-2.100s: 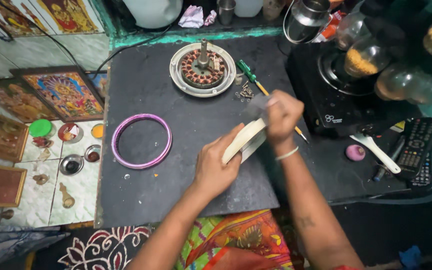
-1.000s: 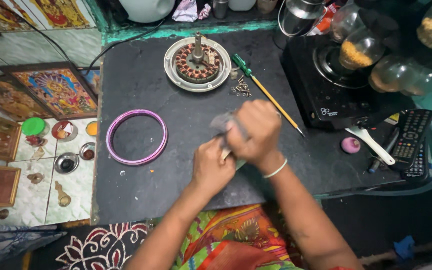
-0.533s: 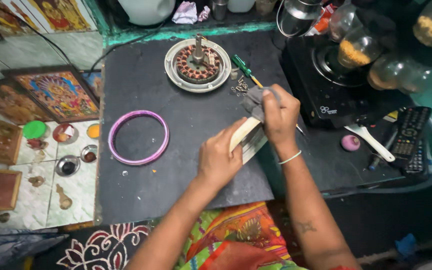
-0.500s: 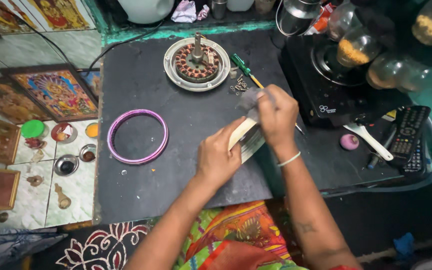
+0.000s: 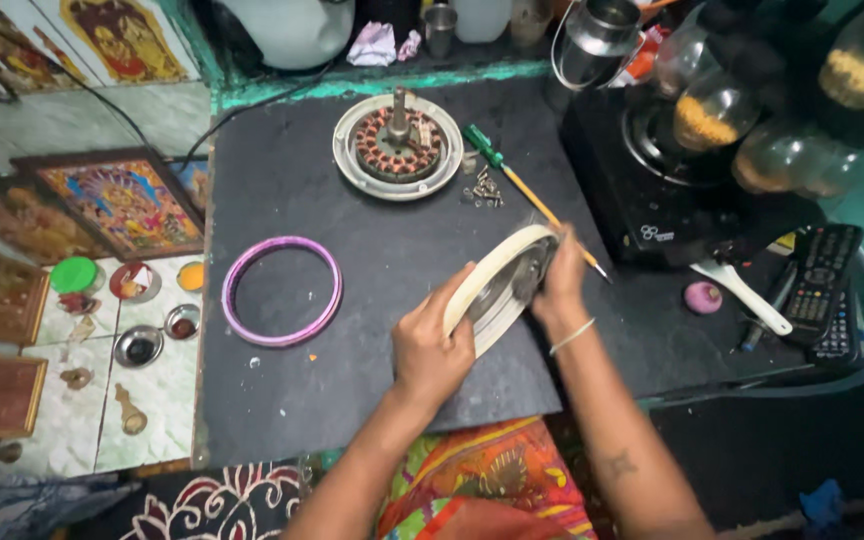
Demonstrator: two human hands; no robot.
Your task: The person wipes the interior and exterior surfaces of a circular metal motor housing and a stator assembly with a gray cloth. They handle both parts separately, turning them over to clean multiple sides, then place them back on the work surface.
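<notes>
Both hands hold a round cream-rimmed metal cover (image 5: 497,280), tilted on edge above the dark slab (image 5: 352,400). My left hand (image 5: 432,345) grips its near rim. My right hand (image 5: 557,280) is at its far side, fingers pressed against the grey inner face. A motor stator with copper windings (image 5: 397,145) sits in a round metal plate at the back. A purple ring (image 5: 282,290) lies flat to the left. A green-handled screwdriver (image 5: 522,195) and a small heap of screws (image 5: 485,188) lie behind the cover.
A black stove (image 5: 652,200) with jars stands at the right. Remote controls (image 5: 827,285), a white tool (image 5: 742,295) and a pink knob (image 5: 702,297) lie beside it. Framed pictures (image 5: 117,200) and small bowls (image 5: 137,345) sit on the tiled ledge to the left.
My right hand went down onto the cover, then back up to its far rim. The cover stays tilted in my left hand.
</notes>
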